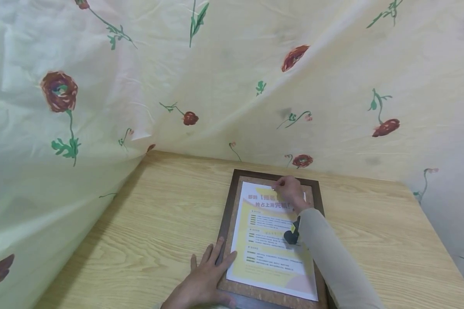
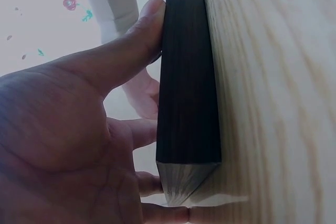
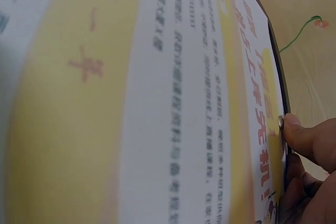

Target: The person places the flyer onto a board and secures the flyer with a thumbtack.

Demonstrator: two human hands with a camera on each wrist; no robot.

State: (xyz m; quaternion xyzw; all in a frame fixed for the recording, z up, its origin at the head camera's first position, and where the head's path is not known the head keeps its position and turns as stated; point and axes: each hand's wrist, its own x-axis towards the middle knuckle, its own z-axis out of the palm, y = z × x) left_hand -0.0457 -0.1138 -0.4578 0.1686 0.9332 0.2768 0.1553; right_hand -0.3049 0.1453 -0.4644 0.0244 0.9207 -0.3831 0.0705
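A cork board (image 1: 270,296) in a dark wooden frame (image 1: 226,219) lies on the table, with a printed yellow and white sheet (image 1: 270,257) over it. My right hand (image 1: 290,193) is at the top of the sheet. Its thumb and fingers pinch a small silver thumbtack (image 3: 281,123), whose round head shows against the paper by the thumb. At the frame's lower left corner, my left hand (image 1: 205,274) rests with fingers spread, one fingertip over the sheet's left edge. In the left wrist view, the thumb lies against the dark frame side (image 2: 189,77).
The light wood table (image 1: 147,223) extends on both sides of the board. A pale flowered cloth (image 1: 216,86) hangs behind the table and along its left side. On the right wrist a small black camera (image 1: 291,236) sits over the sheet.
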